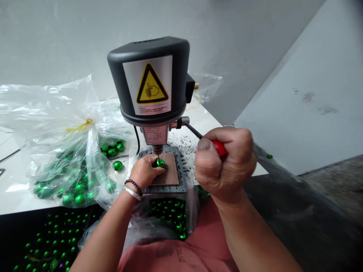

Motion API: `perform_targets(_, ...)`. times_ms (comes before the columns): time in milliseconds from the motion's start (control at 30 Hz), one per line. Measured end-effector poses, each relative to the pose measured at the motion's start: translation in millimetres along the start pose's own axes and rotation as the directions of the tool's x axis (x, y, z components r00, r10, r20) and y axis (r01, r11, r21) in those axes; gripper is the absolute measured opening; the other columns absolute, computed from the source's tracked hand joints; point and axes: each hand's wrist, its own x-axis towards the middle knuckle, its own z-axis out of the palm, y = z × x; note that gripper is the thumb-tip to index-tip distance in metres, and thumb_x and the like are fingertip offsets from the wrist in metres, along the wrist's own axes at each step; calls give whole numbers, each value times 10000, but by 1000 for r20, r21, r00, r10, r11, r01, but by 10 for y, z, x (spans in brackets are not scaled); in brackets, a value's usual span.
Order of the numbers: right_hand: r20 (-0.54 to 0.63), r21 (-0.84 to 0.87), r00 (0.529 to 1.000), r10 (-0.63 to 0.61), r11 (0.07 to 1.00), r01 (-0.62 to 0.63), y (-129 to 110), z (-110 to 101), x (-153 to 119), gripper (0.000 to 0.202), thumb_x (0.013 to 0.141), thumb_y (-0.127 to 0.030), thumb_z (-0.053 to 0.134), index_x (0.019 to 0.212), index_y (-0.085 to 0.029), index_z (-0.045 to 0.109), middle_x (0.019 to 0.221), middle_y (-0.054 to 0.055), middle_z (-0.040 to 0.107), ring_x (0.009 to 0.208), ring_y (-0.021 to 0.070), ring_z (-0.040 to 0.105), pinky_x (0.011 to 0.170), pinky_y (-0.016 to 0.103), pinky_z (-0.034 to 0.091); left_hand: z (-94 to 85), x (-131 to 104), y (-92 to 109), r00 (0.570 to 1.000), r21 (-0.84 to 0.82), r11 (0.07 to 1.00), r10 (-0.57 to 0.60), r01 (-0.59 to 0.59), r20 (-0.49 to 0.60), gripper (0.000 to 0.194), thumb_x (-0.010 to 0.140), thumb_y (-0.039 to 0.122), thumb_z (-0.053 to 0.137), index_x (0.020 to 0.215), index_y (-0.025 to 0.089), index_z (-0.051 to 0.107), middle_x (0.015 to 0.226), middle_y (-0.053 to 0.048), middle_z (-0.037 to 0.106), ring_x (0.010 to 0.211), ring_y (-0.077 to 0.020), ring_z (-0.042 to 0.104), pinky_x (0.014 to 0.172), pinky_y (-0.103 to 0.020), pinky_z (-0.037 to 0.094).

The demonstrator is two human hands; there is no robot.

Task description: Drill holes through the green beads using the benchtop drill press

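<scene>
A shiny green ball (pixel 160 163) is pinched by my left hand (pixel 146 170) on the brown board (pixel 171 170) of a bench drill press. The thin drill bit (pixel 158 155) comes down right at the top of the ball; whether it has entered is too small to tell. My right hand (pixel 225 160) is closed in a fist around the red knob (pixel 220 148) of the press's feed lever (pixel 194 130). Above my left hand stands the dark drill press head (pixel 150 79), with a yellow warning label on its front.
A clear plastic bag (pixel 79 151) tied with yellow string holds many green balls on the white table (pixel 17 194). Several loose balls (pixel 118 165) lie beside it. Dark shavings (pixel 185 142) litter the table. More green balls (pixel 170 215) sit below the table edge.
</scene>
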Motion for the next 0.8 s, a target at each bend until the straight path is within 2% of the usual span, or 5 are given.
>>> perform_targets(167, -10, 9, 999, 39, 999, -39, -5, 25, -83, 28, 811, -235, 453, 830, -231, 433, 661, -43, 478, 578, 55, 437, 510, 228, 335, 16, 5, -26, 1000, -4, 1000, -14, 14, 10, 220, 685, 283, 638, 882, 202, 693, 933, -42, 679, 877, -194, 586, 814, -285, 417)
perform_targets(433, -76, 77, 995, 60, 996, -55, 11, 96, -197, 60, 789, -190, 456, 839, -221, 444, 665, -21, 481, 590, 81, 433, 562, 265, 346, 57, 5, -87, 1000, -15, 1000, -10, 10, -18, 152, 669, 310, 651, 783, 216, 687, 887, -36, 674, 830, -195, 582, 777, -291, 418)
perform_targets(567, -89, 101, 989, 117, 989, -108, 9, 115, -257, 37, 785, -197, 453, 820, -210, 450, 660, -15, 478, 578, 86, 426, 555, 269, 344, 84, 13, -124, 999, 3, 1000, 25, -25, -39, 198, 676, 319, 645, 842, 221, 687, 960, -50, 676, 890, -217, 587, 796, -303, 418)
perform_targets(733, 34, 210, 991, 127, 969, -131, 39, 136, -395, 101, 779, -172, 410, 680, -187, 410, 587, -20, 422, 533, 76, 432, 485, 240, 304, 93, 9, -144, 999, 34, 999, 34, -32, -37, 270, 689, 335, 631, 927, 216, 677, 1042, -67, 670, 932, -224, 596, 802, -301, 416)
perform_targets(800, 13, 217, 992, 128, 968, -128, 35, 146, -372, 101, 789, -187, 409, 689, -186, 422, 600, -17, 434, 536, 73, 436, 483, 237, 308, 91, 4, -137, 998, 48, 998, 40, -39, -39, 248, 689, 337, 625, 900, 217, 676, 1029, -62, 674, 909, -221, 603, 770, -296, 417)
